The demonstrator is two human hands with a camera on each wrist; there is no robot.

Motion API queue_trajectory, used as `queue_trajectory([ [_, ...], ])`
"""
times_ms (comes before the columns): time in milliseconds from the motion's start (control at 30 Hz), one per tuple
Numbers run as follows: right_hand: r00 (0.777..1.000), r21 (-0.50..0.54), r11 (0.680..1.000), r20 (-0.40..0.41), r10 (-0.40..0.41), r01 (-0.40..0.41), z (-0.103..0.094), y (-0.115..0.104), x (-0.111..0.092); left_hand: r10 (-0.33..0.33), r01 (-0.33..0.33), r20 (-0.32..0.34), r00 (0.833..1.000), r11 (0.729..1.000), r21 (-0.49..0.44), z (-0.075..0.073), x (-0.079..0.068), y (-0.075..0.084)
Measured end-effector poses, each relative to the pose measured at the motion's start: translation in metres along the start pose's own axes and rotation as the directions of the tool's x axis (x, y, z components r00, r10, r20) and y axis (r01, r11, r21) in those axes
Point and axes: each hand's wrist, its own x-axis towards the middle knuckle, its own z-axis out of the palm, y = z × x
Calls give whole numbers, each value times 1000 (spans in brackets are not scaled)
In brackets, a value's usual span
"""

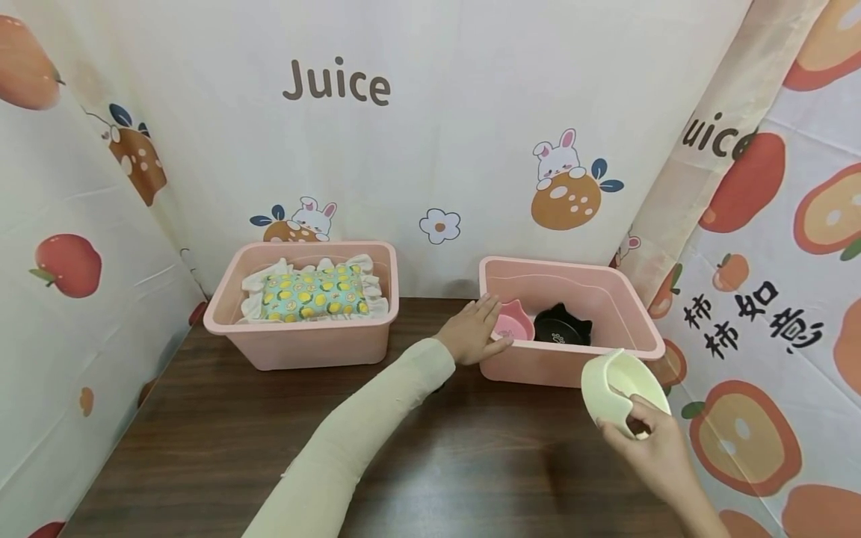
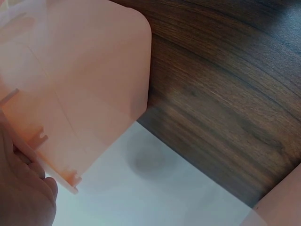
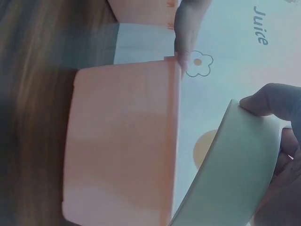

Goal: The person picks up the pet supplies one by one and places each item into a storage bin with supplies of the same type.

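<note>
My right hand [image 1: 662,448] pinches a pale green bowl [image 1: 622,373] by its edge. The bowl is tilted, just in front of the right pink bin's [image 1: 639,317] front rim. In the right wrist view, the bowl's smooth outer side [image 3: 235,169] shows beside the thumb. My left hand [image 1: 471,332] rests at the near left corner of that bin, fingers stretched along the rim. Inside the bin sit a pink cat-eared bowl [image 1: 514,323], partly hidden by the rim, and a black cat-eared bowl [image 1: 563,327] to its right.
Another pink bin [image 1: 323,347] stands to the left on the dark wood table [image 1: 464,463]. It holds a frilled pillow with a lemon print [image 1: 316,293]. Printed cloth [image 1: 437,134] hangs behind the bins and along both sides.
</note>
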Motion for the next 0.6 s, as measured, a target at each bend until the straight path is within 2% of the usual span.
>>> queue_trajectory([
  [167, 999, -34, 999, 5, -38, 38, -1, 1, 18, -1, 1, 0, 1000, 1000, 7, 0, 0, -1],
  [367, 992, -25, 992, 23, -125, 125, -1, -1, 41, 10, -10, -13, 1000, 1000, 12, 2, 0, -1],
  [600, 982, -97, 978, 53, -180, 184, 0, -5, 72, 1, 0, -12, 1000, 1000, 12, 1, 1, 0],
])
